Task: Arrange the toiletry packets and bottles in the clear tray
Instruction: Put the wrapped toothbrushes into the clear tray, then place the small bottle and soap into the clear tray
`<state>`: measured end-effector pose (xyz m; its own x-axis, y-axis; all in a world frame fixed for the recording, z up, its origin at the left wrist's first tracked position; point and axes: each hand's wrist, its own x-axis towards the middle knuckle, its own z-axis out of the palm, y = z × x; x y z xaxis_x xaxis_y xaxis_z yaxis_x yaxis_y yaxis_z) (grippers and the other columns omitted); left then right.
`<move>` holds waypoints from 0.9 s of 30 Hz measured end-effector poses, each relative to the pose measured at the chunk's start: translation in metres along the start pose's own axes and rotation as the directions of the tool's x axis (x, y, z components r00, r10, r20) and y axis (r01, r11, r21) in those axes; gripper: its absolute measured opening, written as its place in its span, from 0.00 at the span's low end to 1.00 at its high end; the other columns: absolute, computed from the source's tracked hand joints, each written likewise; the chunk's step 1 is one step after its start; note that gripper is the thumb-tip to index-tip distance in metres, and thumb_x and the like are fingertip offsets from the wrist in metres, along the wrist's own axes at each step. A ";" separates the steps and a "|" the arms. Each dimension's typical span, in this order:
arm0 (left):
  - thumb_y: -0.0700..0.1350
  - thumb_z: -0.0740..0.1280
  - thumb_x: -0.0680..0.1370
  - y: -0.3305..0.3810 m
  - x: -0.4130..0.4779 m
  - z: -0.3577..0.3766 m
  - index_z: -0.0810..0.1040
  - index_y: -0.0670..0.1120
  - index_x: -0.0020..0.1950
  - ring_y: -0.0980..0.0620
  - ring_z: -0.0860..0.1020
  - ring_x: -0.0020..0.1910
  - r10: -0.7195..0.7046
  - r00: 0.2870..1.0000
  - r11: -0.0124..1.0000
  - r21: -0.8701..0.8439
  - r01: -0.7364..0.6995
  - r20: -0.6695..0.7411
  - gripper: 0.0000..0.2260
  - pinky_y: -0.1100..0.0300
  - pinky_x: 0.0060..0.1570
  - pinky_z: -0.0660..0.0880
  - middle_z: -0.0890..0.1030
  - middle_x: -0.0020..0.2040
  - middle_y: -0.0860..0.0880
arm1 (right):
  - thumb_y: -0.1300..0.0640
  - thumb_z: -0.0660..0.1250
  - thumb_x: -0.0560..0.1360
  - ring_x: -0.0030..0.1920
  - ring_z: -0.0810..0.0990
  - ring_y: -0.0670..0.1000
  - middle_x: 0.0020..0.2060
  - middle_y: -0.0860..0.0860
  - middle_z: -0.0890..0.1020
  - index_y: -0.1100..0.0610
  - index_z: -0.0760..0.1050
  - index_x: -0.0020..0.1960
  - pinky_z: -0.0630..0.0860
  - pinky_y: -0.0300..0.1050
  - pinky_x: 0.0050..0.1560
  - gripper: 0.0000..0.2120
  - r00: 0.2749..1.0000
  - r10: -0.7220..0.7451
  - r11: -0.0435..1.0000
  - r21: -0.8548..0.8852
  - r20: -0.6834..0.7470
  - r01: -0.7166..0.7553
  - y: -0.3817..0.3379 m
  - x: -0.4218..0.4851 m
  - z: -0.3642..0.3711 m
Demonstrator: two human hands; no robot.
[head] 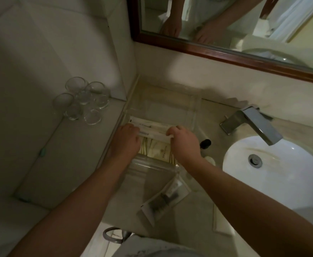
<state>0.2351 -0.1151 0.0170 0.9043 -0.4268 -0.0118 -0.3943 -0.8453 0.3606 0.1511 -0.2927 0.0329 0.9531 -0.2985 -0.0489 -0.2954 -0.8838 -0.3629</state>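
Note:
A clear tray (pixel 193 108) sits in the counter's back left corner. Long white toiletry packets (pixel 152 128) lie across its near half. My left hand (pixel 126 140) grips their left end and my right hand (pixel 184 143) grips their right end. A cream packet with gold lines (pixel 156 150) lies below them between my hands. Two small bottles, one with a dark cap (pixel 205 142) and one with a pale cap (pixel 210 159), stand just right of my right wrist. Another packet with dark contents (pixel 164 200) lies on the counter in front of the tray.
Several drinking glasses (pixel 83 101) stand on the ledge to the left. A white sink basin (pixel 274 175) with a metal faucet (pixel 254 125) takes up the right. A wood-framed mirror (pixel 226 51) hangs behind. A clear lid or box (pixel 152 165) lies at the tray's near edge.

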 end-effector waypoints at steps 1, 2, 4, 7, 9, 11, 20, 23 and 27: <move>0.38 0.65 0.70 0.003 -0.003 -0.002 0.80 0.39 0.55 0.37 0.76 0.54 -0.003 1.000 1.000 -0.018 0.003 -0.014 0.15 0.48 0.55 0.73 0.80 0.55 0.38 | 0.64 0.64 0.75 0.51 0.78 0.52 0.53 0.48 0.80 0.49 0.77 0.55 0.74 0.45 0.44 0.14 1.000 0.021 0.999 0.032 -0.021 -0.020 0.005 -0.008 -0.006; 0.38 0.64 0.70 0.007 -0.008 -0.003 0.80 0.39 0.55 0.37 0.76 0.53 -0.005 1.000 0.999 -0.040 0.004 -0.027 0.15 0.49 0.54 0.74 0.80 0.54 0.38 | 0.62 0.64 0.76 0.51 0.78 0.51 0.53 0.48 0.80 0.49 0.77 0.55 0.75 0.45 0.44 0.12 0.998 0.048 0.996 0.075 -0.043 -0.044 0.011 -0.017 -0.012; 0.38 0.64 0.70 0.019 -0.021 -0.003 0.80 0.41 0.55 0.39 0.77 0.53 -0.001 0.999 0.996 -0.087 -0.002 -0.044 0.14 0.49 0.53 0.74 0.80 0.53 0.40 | 0.60 0.63 0.77 0.49 0.79 0.50 0.52 0.48 0.80 0.49 0.77 0.55 0.77 0.46 0.45 0.10 0.992 0.098 0.981 0.176 -0.073 -0.084 0.025 -0.038 -0.024; 0.40 0.64 0.72 0.043 -0.048 0.003 0.80 0.44 0.54 0.45 0.76 0.52 -0.035 0.999 0.980 -0.198 0.031 -0.017 0.12 0.52 0.51 0.75 0.79 0.52 0.44 | 0.58 0.63 0.77 0.43 0.78 0.47 0.46 0.47 0.80 0.50 0.77 0.53 0.77 0.43 0.41 0.07 0.986 0.130 0.967 0.232 -0.101 -0.104 0.049 -0.077 -0.035; 0.41 0.63 0.73 0.055 -0.068 0.011 0.79 0.48 0.52 0.50 0.76 0.50 -0.040 0.999 0.965 -0.260 0.043 0.017 0.10 0.57 0.47 0.73 0.78 0.50 0.49 | 0.58 0.66 0.76 0.39 0.75 0.44 0.42 0.45 0.79 0.49 0.77 0.50 0.71 0.35 0.36 0.05 0.978 0.169 0.959 0.248 -0.123 -0.134 0.067 -0.104 -0.036; 0.42 0.63 0.74 0.069 -0.087 0.017 0.78 0.50 0.50 0.54 0.75 0.47 -0.011 0.999 0.954 -0.300 0.023 0.041 0.07 0.60 0.44 0.72 0.76 0.46 0.53 | 0.58 0.67 0.75 0.37 0.74 0.42 0.39 0.44 0.77 0.48 0.76 0.48 0.66 0.33 0.35 0.05 0.966 0.229 0.945 0.265 -0.120 -0.191 0.087 -0.129 -0.036; 0.42 0.65 0.75 0.130 -0.116 0.042 0.78 0.49 0.50 0.57 0.74 0.44 0.037 0.993 0.931 -0.365 0.005 0.108 0.06 0.63 0.43 0.69 0.76 0.46 0.54 | 0.51 0.68 0.74 0.43 0.79 0.48 0.48 0.47 0.79 0.49 0.73 0.57 0.79 0.50 0.43 0.13 0.915 0.397 0.868 0.297 0.063 -0.398 0.140 -0.183 -0.028; 0.42 0.65 0.75 0.148 -0.112 0.049 0.78 0.48 0.53 0.57 0.73 0.43 0.041 0.991 0.933 -0.360 0.008 0.129 0.08 0.64 0.43 0.67 0.77 0.48 0.53 | 0.48 0.70 0.72 0.46 0.79 0.50 0.51 0.48 0.77 0.50 0.72 0.60 0.77 0.48 0.45 0.18 0.915 0.383 0.874 0.268 0.130 -0.404 0.147 -0.186 -0.025; 0.43 0.67 0.74 0.170 -0.105 0.058 0.76 0.49 0.57 0.56 0.74 0.43 0.030 0.994 0.932 -0.361 0.010 0.105 0.13 0.62 0.44 0.70 0.77 0.53 0.52 | 0.45 0.70 0.71 0.50 0.77 0.52 0.52 0.50 0.76 0.51 0.71 0.61 0.75 0.47 0.46 0.21 0.925 0.347 0.901 0.218 0.155 -0.374 0.152 -0.185 -0.020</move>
<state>0.0642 -0.2325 0.0253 0.8696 -0.4838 -0.0990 -0.2996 -0.6762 0.6730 -0.0710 -0.3791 0.0051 0.7894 -0.5269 -0.3150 -0.6088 -0.6063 -0.5116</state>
